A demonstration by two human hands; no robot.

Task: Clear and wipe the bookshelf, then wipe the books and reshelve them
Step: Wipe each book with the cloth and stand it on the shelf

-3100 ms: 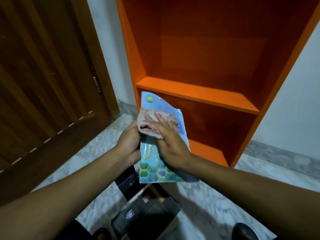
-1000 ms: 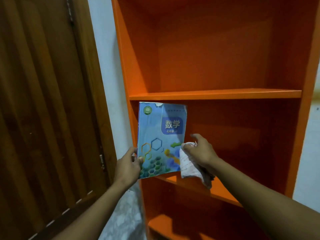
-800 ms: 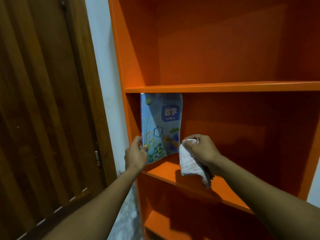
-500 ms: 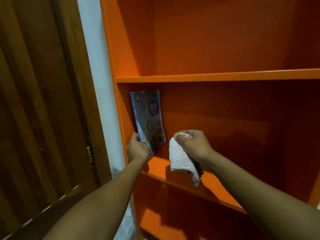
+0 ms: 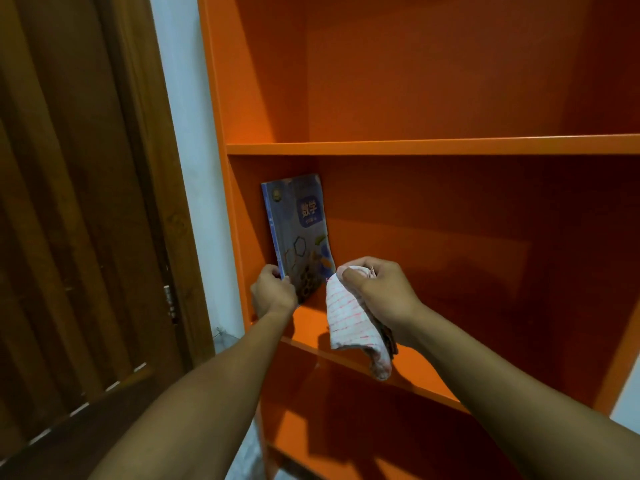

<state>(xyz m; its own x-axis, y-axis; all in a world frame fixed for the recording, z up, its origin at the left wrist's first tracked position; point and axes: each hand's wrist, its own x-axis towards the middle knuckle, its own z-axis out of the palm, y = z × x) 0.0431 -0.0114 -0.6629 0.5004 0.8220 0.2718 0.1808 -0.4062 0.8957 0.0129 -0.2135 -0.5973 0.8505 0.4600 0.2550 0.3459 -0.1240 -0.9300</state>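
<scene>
The left hand (image 5: 273,294) pinches the lower spine corner of the blue book (image 5: 299,233), which stands upright on the middle shelf (image 5: 313,322) of the orange bookshelf (image 5: 429,147), close to its left wall; whether it touches that wall is hard to tell in the shadow. Just right of that grip, the right hand (image 5: 375,289) is closed around a bunched checked cloth (image 5: 349,323), whose loose end hangs below the fist over the shelf's front edge. Left of the bookshelf stands a dark wooden door (image 5: 76,202).
</scene>
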